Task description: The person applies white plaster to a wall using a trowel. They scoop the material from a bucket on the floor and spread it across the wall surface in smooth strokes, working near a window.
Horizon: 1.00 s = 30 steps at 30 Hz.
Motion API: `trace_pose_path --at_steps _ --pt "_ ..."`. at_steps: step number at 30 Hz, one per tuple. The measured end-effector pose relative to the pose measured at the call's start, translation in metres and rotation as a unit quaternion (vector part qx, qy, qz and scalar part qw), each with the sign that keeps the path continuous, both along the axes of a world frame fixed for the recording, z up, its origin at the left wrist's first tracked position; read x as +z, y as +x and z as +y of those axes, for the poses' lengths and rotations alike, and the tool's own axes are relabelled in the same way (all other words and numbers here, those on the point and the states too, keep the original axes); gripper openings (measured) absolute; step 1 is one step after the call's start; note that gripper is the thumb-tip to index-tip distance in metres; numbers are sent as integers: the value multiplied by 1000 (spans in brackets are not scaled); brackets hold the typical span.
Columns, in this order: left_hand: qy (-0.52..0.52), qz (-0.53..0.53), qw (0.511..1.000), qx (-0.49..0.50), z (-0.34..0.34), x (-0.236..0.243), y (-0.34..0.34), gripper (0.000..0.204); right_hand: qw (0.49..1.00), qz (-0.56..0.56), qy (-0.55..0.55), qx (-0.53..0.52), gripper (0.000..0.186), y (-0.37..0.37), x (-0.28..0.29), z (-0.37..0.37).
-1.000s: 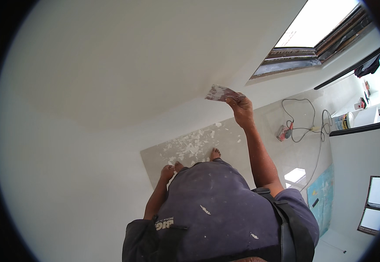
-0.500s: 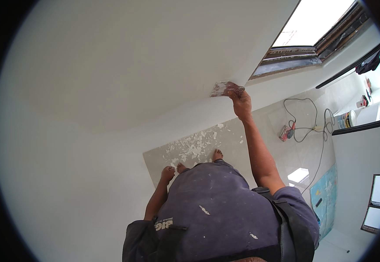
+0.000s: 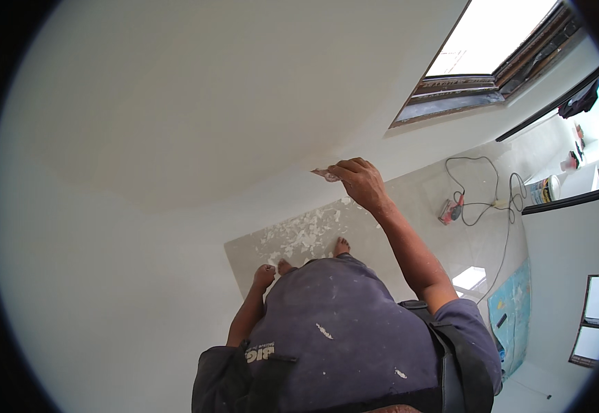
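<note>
In my right hand (image 3: 365,182) is a putty knife (image 3: 327,175), a broad scraper with a whitish, smeared blade. My fingers are wrapped round it, and its blade points left, at the pale wall (image 3: 196,117). Whether the edge touches the wall I cannot tell. My left hand (image 3: 264,276) hangs low beside my body, near the wall, with its fingers curled; anything inside them is hidden. White flakes (image 3: 303,234) lie scattered over the floor at the foot of the wall, just ahead of my bare feet (image 3: 341,246).
A window opening (image 3: 451,86) with a rough frame breaks the wall at upper right. On the tiled floor (image 3: 416,206) lie a red and black power tool (image 3: 451,208) and its looping cable (image 3: 478,221). Further right are a bucket (image 3: 546,189) and a blue sheet (image 3: 511,310).
My right hand has come down and slightly left along the wall with the putty knife, whose blade is now turned more edge-on. My left hand has hardly moved.
</note>
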<state>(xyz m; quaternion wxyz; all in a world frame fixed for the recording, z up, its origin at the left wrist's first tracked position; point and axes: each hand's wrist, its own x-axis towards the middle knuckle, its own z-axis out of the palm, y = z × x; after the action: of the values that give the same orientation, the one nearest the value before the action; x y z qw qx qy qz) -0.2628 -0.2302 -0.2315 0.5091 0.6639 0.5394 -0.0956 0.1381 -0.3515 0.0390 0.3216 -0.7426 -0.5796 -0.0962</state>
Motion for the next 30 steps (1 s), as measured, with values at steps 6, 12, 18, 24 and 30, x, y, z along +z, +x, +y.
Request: trace_pose_path --at_steps 6,12,18,24,30 --pt "-4 -27 999 18 10 -19 4 32 999 -43 14 -25 27 7 41 15" --pt "22 -4 1000 -3 7 -22 1 33 996 -5 55 -68 26 14 82 6" --pt "1 9 1000 -3 8 -17 -5 36 989 -28 109 -100 24 24 118 -4" --pt "10 -6 1000 9 14 -22 -4 37 945 181 220 -160 11 19 99 -30" --pt "-1 -1 1000 5 10 2 2 33 744 617 252 55 29 9 -2 7"
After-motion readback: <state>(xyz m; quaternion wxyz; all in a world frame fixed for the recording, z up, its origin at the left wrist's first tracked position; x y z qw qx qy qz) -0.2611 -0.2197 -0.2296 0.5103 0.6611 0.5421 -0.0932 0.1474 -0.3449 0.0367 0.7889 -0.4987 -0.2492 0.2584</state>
